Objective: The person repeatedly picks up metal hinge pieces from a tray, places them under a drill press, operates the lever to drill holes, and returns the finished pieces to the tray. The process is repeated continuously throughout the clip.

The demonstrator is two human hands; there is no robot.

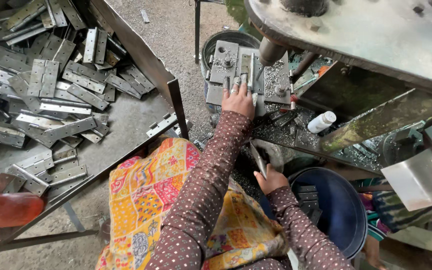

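So the left hand (238,100) lies flat, fingers spread, pinning a hinge (246,70) on the press die (226,62) — right hand (271,179) grips another hinge leaf (257,157) above the blue bucket (348,220), presumably ready.

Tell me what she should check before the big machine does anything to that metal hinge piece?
1. Left hand off the press die plate: not ok, the fingers rest on it beside the hinge leaf.
2. Hinge leaf seated flat in the die: cannot tell, the hand partly hides it.
3. Right hand away from the press: ok, it is low down, holding another hinge leaf above the blue bucket.
4. Die free of metal chips: not ok, shavings lie scattered over it.
5. White bottle out of the way: ok, it lies to the side on the machine bed.
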